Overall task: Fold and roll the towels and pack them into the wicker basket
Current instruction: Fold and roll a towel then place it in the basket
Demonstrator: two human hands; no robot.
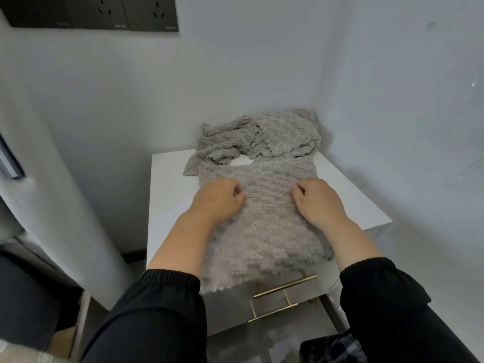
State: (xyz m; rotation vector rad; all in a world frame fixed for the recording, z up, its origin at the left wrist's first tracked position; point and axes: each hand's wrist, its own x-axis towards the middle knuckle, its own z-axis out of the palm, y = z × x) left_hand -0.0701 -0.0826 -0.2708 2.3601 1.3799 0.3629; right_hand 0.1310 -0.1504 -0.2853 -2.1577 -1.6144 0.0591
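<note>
A grey fluffy towel (264, 226) lies spread lengthwise on the white cabinet top (167, 184), its near end hanging over the front edge. My left hand (218, 199) and my right hand (318, 200) rest on its middle, fingers curled in and pinching the cloth. A crumpled heap of more grey towels (262, 134) sits behind, against the wall corner. No wicker basket is in view.
The cabinet stands in a corner between white walls. Gold drawer handles (284, 285) show below its front edge. Dark wall sockets (91, 11) hang at the upper left. A dark piece of furniture (31, 284) is at the lower left.
</note>
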